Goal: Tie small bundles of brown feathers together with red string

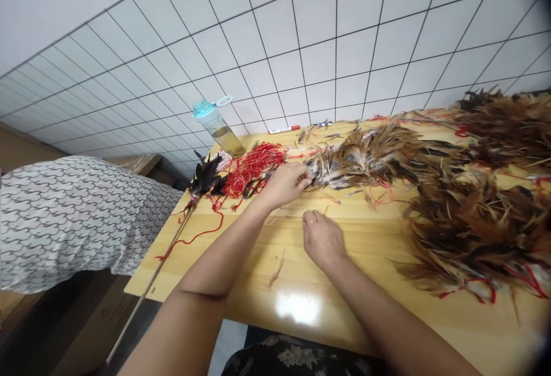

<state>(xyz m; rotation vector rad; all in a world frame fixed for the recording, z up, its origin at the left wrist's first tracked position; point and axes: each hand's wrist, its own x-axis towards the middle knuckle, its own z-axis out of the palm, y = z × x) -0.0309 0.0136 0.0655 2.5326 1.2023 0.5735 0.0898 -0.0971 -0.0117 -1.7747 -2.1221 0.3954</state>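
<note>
My left hand (289, 185) is over the table, its fingers pinched together at the left end of a long pile of brown and grey feathers (365, 155). What lies between the fingertips is too small to make out. My right hand (322, 237) rests lower and to the right, above the bare wood, with its fingers curled in; their tips are turned away. A tangle of red string (258, 166) lies just left of my left hand. Farther left, a thin stick (167, 244) with dark feathers (206, 175) tied at its top leans across the table's corner.
A bottle with a turquoise lid (219, 129) stands at the back left of the wooden table (258, 284). Near the tiled wall lies a red marker (284, 130). Bundled brown feathers (477, 232) cover the right side. Patterned cloth (77, 221) is at the left.
</note>
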